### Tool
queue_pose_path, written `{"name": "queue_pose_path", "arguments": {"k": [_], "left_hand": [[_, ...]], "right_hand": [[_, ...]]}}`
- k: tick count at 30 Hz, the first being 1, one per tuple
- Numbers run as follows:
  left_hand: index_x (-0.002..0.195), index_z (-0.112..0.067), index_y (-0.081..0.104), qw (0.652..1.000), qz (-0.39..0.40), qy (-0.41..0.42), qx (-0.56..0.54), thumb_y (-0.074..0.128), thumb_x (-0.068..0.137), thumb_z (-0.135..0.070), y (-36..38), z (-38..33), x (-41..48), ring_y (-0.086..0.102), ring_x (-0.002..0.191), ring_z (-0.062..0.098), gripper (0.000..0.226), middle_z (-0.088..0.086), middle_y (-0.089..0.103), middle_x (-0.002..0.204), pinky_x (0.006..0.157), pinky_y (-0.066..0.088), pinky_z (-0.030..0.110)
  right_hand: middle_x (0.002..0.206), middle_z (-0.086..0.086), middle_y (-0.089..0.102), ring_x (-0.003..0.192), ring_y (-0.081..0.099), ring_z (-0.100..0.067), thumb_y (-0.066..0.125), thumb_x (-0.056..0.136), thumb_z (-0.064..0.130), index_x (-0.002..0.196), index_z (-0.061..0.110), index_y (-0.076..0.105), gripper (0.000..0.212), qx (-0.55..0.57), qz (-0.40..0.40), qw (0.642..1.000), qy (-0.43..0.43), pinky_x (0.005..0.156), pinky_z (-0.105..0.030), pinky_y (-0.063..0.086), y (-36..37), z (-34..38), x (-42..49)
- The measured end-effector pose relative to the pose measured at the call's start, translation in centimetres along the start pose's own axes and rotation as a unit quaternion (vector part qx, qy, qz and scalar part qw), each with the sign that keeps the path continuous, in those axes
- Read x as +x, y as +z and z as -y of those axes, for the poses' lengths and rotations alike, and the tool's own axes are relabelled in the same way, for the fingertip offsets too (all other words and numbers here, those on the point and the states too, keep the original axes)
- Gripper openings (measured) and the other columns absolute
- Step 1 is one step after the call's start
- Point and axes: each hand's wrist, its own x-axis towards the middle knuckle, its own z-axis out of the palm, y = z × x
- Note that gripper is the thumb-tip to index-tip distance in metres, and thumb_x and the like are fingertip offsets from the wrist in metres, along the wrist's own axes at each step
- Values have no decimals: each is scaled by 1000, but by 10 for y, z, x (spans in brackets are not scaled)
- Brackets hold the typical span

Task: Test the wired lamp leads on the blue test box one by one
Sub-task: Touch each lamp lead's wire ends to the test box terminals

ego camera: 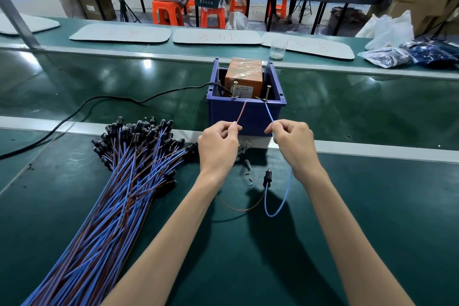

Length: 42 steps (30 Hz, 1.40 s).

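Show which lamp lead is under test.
The lone black-socketed lead between the forearms: left hand and right hand pinch its wires at the blue plastic box; others lie bundled.

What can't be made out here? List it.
Head view only:
- Print on the orange unit: too small.
- Tips of brown wire and blue wire at the posts: contact too small to tell.
- Whether the lamp is lit: too small.
- Tail of the bundle: cut off by bottom edge.

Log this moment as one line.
left hand pinches brown wire | right hand pinches blue wire | wire ends at blue test box rim | lead pile at left
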Motion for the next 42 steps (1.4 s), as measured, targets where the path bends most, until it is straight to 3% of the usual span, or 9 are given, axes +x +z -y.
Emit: {"name": "queue_pose_path", "arguments": {"k": [11, 14, 18, 24, 26, 29, 32, 37, 42], "left_hand": [[74, -21, 69, 997, 75, -15, 5, 60, 92, -21, 7, 2, -42, 45, 44, -1, 20, -16, 53, 45, 51, 38, 20], [101, -22, 72, 981, 185, 34, 48, 58, 88, -10, 13, 0, -71, 56, 58, -6, 22, -15, 64, 66, 61, 43, 9], [130, -34, 56, 934, 301, 68, 182, 58, 79, -46, -5, -1, -78, 64, 91, -1, 53, -12, 72, 97, 92, 47, 21], [112, -13, 67, 916, 15, 155, 370, 67, 85, -35, -72, 21, -24, 58, 99, 26, 34, 6, 67, 101, 87, 45, 36], [116, -7, 64, 866, -18, 142, 480, 67, 87, -31, -86, 35, -3, 48, 106, 32, 38, 14, 59, 109, 90, 42, 39], [111, -8, 68, 835, 26, 96, 541, 61, 91, -31, -91, 50, 10, 45, 110, 30, 31, 11, 58, 112, 91, 43, 40], [96, -7, 74, 858, 4, 118, 500, 66, 89, -25, -90, 56, 9, 51, 100, 32, 21, 10, 64, 98, 80, 45, 43], [87, -7, 75, 890, -44, 209, 404, 71, 86, -18, -82, 49, 2, 59, 78, 35, 13, 10, 67, 80, 62, 50, 42], [90, -7, 71, 904, 2, 278, 324, 64, 91, -17, -57, 33, -12, 63, 64, 32, 12, 8, 67, 78, 55, 48, 38]], "right_hand": [[55, 8, 49, 47, 40, -3, 59, 93, 36, 76, 16, 72, 29, 256, 77, 953, 145, 45, -14, 34, 9, -13, -54], [62, 2, 64, 54, 59, -8, 63, 91, 29, 71, 16, 71, 25, 313, 55, 926, 204, 50, -20, 49, 10, -15, -69], [57, 0, 55, 47, 50, -7, 50, 99, 28, 72, 13, 64, 34, 286, -25, 930, 229, 51, -20, 46, -9, -28, -72], [44, 9, 33, 30, 24, 0, 52, 97, 40, 80, 14, 51, 31, 224, -93, 929, 280, 31, -12, 19, -81, -75, -53], [64, -4, 44, 42, 42, -6, 57, 92, 48, 85, 14, 52, 35, 123, -87, 947, 285, 44, -18, 37, -98, -83, -44], [136, -23, 43, 119, 51, -35, 57, 88, 58, 142, -6, 29, 88, -153, -93, 941, 286, 101, -44, 40, -105, -93, -30], [157, -28, 4, 144, 9, -42, 53, 88, 58, 150, -2, 11, 96, -383, -104, 893, 214, 114, -56, 12, -90, -85, -34], [128, -17, 53, 118, 49, -33, 71, 85, 32, 125, 7, 60, 48, -347, -7, 933, -91, 93, -45, 44, -25, -67, -64], [94, -13, 56, 90, 56, -34, 66, 86, 8, 97, 5, 69, 11, -346, 37, 923, -166, 65, -38, 47, 12, -62, -68]]}}
